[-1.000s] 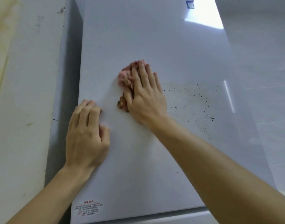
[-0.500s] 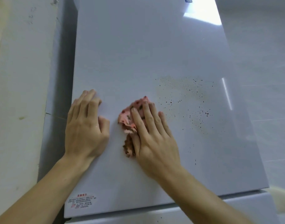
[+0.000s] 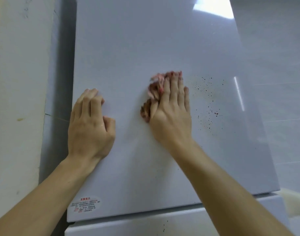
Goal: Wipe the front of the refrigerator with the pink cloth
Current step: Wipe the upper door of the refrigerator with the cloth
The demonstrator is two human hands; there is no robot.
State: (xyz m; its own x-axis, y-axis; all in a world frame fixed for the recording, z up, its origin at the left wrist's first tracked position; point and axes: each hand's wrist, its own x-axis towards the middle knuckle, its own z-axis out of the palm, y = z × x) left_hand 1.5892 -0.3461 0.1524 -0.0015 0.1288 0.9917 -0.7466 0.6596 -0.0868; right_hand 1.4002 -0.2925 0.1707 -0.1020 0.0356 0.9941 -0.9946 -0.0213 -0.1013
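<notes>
1. The refrigerator (image 3: 146, 48) has a flat, glossy, pale grey upper door. A bright glare patch sits near its top right and a thin streak of reflection near its right edge.
2. The pink cloth (image 3: 157, 86) is crumpled into a soft, uneven wad against the middle of the door. It is motion-blurred, so any weave or pattern is hard to make out.
3. The right hand (image 3: 171, 114) lies flat over the cloth with its fingers straight and close together, pressing it to the door. Most of the wad is hidden beneath the palm, and only its left and top edges show.
4. The left hand (image 3: 89, 126) rests on the door near its left edge. Its fingers are loosely bent, the thumb is tucked in, and it holds nothing.
5. Fine dark specks (image 3: 207, 99) are scattered on the door just right of the right hand.
6. A rounded sticker (image 3: 84, 204) with red print sits at the door's lower left corner; its text is too small to read.
7. The lower door (image 3: 146, 225) is cut off by the bottom of the frame.
8. A matte, stained wall (image 3: 18, 82) stands on the left.
</notes>
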